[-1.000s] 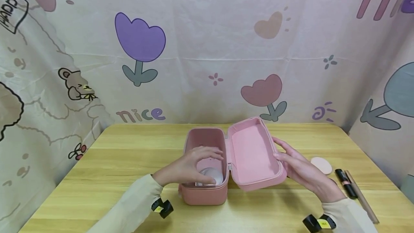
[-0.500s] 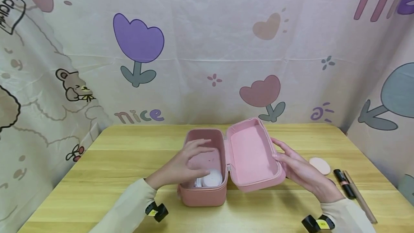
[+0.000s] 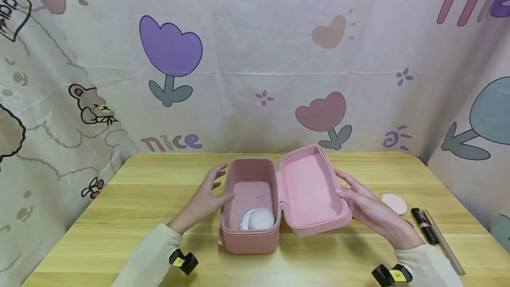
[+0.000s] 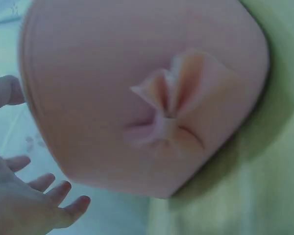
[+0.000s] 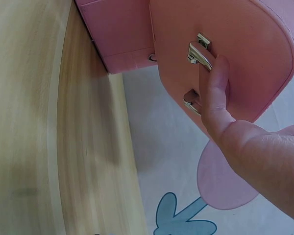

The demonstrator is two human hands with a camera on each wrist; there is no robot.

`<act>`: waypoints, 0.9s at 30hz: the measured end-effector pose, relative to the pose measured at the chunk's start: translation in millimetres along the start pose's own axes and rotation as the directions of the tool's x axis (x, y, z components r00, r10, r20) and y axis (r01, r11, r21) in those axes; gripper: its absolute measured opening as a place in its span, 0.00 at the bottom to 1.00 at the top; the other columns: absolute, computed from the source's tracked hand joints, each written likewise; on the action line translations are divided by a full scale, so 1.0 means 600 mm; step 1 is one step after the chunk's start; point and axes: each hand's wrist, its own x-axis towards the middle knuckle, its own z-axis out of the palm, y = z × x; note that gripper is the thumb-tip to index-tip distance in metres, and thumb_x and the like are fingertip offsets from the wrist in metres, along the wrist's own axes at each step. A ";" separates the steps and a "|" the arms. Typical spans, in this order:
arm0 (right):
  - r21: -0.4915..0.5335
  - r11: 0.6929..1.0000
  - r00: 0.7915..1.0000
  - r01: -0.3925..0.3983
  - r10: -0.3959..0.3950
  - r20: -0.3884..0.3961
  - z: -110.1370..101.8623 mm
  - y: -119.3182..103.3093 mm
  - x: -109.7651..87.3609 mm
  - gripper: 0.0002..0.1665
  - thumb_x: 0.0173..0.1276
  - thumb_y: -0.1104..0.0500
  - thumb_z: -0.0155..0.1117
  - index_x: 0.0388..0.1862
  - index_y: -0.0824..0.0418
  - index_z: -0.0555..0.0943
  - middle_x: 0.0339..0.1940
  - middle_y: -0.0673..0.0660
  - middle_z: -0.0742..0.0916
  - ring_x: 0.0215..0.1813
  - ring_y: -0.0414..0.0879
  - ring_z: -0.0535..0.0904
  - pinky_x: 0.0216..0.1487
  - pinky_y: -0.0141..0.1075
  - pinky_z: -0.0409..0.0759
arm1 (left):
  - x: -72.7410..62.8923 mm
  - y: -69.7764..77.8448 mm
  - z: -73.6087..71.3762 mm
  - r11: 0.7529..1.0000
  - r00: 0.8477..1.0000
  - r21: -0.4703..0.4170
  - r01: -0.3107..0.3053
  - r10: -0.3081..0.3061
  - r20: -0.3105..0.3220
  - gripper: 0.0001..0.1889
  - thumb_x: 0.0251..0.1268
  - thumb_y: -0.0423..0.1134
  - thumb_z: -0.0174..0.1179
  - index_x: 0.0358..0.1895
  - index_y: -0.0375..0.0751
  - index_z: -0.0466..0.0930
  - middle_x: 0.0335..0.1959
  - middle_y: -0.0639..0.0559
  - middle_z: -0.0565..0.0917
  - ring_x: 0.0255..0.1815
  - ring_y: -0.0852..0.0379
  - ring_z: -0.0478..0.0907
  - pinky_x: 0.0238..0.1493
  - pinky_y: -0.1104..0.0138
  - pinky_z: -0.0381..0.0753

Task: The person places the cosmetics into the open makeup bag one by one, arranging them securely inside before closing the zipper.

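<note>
A pink case (image 3: 251,243) stands in the middle of the table with its lid (image 3: 312,189) swung out to the right. At the near end inside lie a round white container (image 3: 261,219) and another pale round item (image 3: 245,221), partly hidden behind it. My left hand (image 3: 205,199) is at the case's left rim, thumb over the edge, fingers spread and holding nothing. The left wrist view shows a pink bow (image 4: 169,127) on the case's side. My right hand (image 3: 370,207) holds the lid by its outer edge; in the right wrist view a finger lies beside a silver-metal handle fitting (image 5: 201,55).
To the right on the wooden table (image 3: 159,180) lie a pale round puff (image 3: 394,203), a black tube with a pink band (image 3: 424,225) and a thin tan stick (image 3: 444,242). A printed cloth (image 3: 239,34) hangs behind the table.
My left hand has come up and left, out of the case to its left rim, uncovering the round items inside. The right hand still holds the lid in the same place.
</note>
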 end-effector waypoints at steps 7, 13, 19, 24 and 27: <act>0.013 1.000 1.000 -0.004 0.003 0.005 -0.001 0.000 0.001 0.43 0.78 0.59 0.42 0.76 0.64 0.28 0.58 0.57 0.77 0.55 0.50 0.79 0.54 0.42 0.77 | -0.003 -0.032 0.009 0.914 0.977 -0.346 0.212 -0.204 0.060 0.38 0.60 0.30 0.51 0.74 0.30 0.46 0.73 0.33 0.51 0.72 0.35 0.51 0.67 0.46 0.60; 0.007 1.000 1.000 -0.010 0.010 -0.009 -0.002 0.000 0.001 0.43 0.77 0.59 0.43 0.77 0.63 0.30 0.60 0.58 0.74 0.56 0.50 0.78 0.55 0.42 0.77 | -0.003 -0.050 0.025 0.796 0.969 -0.552 0.247 -0.216 0.121 0.38 0.59 0.32 0.45 0.73 0.27 0.42 0.72 0.31 0.48 0.71 0.37 0.48 0.66 0.59 0.56; -0.019 1.000 1.000 -0.003 0.003 -0.025 -0.003 -0.001 -0.001 0.42 0.77 0.59 0.44 0.77 0.64 0.32 0.61 0.56 0.74 0.57 0.48 0.77 0.56 0.40 0.76 | -0.009 -0.067 0.036 0.800 0.976 -0.559 0.219 -0.184 0.118 0.37 0.65 0.37 0.45 0.75 0.32 0.42 0.73 0.33 0.48 0.71 0.38 0.48 0.68 0.56 0.53; -0.027 1.000 0.999 -0.008 0.007 -0.036 -0.004 -0.004 -0.001 0.42 0.76 0.60 0.45 0.78 0.64 0.34 0.63 0.55 0.73 0.57 0.47 0.77 0.56 0.40 0.75 | -0.014 -0.081 0.042 0.802 0.977 -0.559 0.212 -0.178 0.116 0.36 0.66 0.40 0.44 0.76 0.39 0.42 0.75 0.38 0.47 0.72 0.39 0.48 0.68 0.57 0.56; -0.022 1.000 0.999 -0.013 0.013 -0.030 -0.005 -0.003 0.000 0.42 0.76 0.60 0.44 0.77 0.64 0.33 0.62 0.55 0.74 0.57 0.48 0.77 0.56 0.40 0.75 | -0.016 -0.081 0.042 0.790 0.978 -0.577 0.206 -0.174 0.112 0.37 0.65 0.39 0.43 0.76 0.37 0.41 0.75 0.37 0.46 0.73 0.39 0.47 0.70 0.54 0.52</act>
